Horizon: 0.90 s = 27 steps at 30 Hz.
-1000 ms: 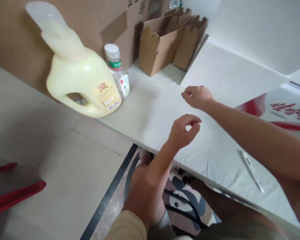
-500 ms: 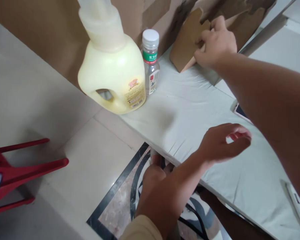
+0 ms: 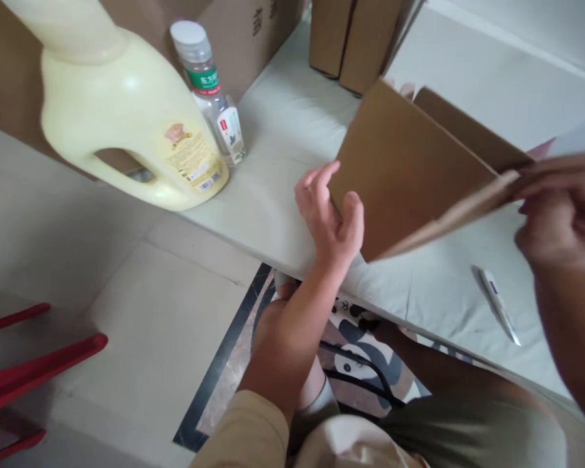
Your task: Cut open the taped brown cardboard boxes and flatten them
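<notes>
A brown cardboard box [image 3: 414,169], tilted, is in front of me above the cloth-covered table. My right hand [image 3: 565,221] grips its near right edge with closed fingers, slightly blurred. My left hand [image 3: 332,214] is beside the box's left side, fingers and thumb spread; whether the fingertips touch the cardboard is hard to tell. On the cloth below lies a slim white pen-like tool [image 3: 500,307].
A pale yellow jug [image 3: 141,117] and a clear plastic bottle [image 3: 214,97] stand at the table's left. More cardboard boxes [image 3: 353,45] stand behind. A red plastic stool [image 3: 39,374] is on the tiled floor, lower left.
My right hand has drawn a cardboard box from the back toward me and to the right. My left hand has moved left and up to the box's side. The view has shifted right.
</notes>
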Motion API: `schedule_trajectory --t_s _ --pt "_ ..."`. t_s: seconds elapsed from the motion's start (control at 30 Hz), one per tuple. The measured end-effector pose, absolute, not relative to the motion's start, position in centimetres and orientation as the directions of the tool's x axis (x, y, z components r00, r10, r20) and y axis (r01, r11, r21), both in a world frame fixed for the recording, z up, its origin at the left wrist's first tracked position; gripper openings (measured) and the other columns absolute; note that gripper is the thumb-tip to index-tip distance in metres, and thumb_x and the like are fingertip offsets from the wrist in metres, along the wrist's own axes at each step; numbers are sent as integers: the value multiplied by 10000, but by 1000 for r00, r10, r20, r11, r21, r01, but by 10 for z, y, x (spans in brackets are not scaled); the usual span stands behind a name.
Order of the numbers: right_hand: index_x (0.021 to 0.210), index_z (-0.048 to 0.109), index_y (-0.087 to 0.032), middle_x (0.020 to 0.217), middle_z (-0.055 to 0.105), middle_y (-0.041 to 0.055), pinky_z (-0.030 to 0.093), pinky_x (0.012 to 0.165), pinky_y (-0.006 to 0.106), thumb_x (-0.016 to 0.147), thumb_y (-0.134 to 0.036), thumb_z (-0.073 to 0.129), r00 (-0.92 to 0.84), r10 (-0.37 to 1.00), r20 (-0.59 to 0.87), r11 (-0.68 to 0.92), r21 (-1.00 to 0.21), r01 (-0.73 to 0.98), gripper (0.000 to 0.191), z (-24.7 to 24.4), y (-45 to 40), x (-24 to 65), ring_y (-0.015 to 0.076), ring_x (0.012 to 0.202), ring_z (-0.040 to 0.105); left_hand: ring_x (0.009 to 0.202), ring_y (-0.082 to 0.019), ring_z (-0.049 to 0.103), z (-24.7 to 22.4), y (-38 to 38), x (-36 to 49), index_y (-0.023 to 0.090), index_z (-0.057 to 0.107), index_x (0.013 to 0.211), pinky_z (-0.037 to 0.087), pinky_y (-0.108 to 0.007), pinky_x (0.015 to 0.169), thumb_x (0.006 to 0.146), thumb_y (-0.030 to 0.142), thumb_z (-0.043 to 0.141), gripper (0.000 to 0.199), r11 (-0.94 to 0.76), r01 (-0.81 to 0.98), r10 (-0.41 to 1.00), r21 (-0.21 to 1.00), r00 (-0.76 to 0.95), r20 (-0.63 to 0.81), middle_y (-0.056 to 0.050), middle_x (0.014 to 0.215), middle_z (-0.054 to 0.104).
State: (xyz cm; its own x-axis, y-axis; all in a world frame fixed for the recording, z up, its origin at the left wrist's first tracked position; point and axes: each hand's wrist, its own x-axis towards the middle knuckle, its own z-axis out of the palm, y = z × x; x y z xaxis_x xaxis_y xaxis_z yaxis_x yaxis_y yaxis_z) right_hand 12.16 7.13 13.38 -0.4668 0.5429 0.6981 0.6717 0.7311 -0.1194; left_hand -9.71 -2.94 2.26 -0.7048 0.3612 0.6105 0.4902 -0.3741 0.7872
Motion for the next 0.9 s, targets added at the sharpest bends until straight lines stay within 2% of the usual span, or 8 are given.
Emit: schedule_trajectory --t_s 0.1,0.2,0.3,0.4,0.5,0.63,0.8,0.9 --pt "585 533 -261 770 559 107 520 745 599 771 -753 532 -307 363 880 729 -63 682 526 101 42 195 292 775 664 1403 -272 547 16 -15 -94 303 500 1413 441 -441 1180 1043 617 376 501 -537 362 556 762 -527 642 -102 1432 598" --pt "687 523 -277 870 566 113 490 763 619 726 -812 570 -192 518 833 709 -293 641 538 63 23 228 345 880 643 1382 -263 596 14 -5 -76 314 497 1445 481 -413 1156 1058 586 362 492 -634 234 667 737 -316 675 -88 1444 624" --pt "837 475 -294 934 561 76 469 783 552 760 -762 596 -57 611 790 710 -515 481 490 37 14 231 303 887 607 1338 -263 638 16 -1 -60 303 536 1430 513 -398 1123 1057 567 393 479 -650 177 703 739 -229 673 -82 1410 667" --pt "935 466 -313 923 532 35 465 808 508 797 -739 601 42 649 760 697 -615 369 468 26 9 227 250 842 571 1338 -275 643 16 0 -50 298 590 1386 514 -411 1129 1037 584 443 475 -633 192 722 750 -203 661 -77 1399 684" --pt "1068 574 -340 1021 568 58 490 892 524 871 -708 561 -19 734 679 640 -682 353 418 21 3 231 266 963 602 1270 -274 681 15 -3 -42 279 664 1293 542 -421 1092 1007 610 495 470 -565 224 773 794 -192 604 -82 1314 727" --pt "1156 681 -322 1191 629 92 495 1018 530 970 -530 520 -142 804 577 583 -721 374 322 19 -7 240 290 1158 610 1154 -265 727 15 -8 -33 250 721 1178 580 -426 1018 979 638 521 480 -512 239 790 825 -246 562 -91 1191 763" --pt "1112 687 -305 1160 716 47 453 1065 530 1009 -442 496 -147 816 558 575 -766 286 256 21 -8 239 269 1160 592 1032 -247 750 17 -6 -30 234 763 1046 588 -426 985 989 650 494 498 -492 288 760 821 -318 567 -76 1024 778" --pt "1069 673 -292 1139 732 57 464 1055 525 1005 -449 514 -170 817 551 577 -772 266 232 21 -6 239 274 1158 589 1021 -235 741 13 -4 -29 243 773 1020 591 -400 950 975 653 523 482 -488 280 736 827 -377 562 -63 1034 777"
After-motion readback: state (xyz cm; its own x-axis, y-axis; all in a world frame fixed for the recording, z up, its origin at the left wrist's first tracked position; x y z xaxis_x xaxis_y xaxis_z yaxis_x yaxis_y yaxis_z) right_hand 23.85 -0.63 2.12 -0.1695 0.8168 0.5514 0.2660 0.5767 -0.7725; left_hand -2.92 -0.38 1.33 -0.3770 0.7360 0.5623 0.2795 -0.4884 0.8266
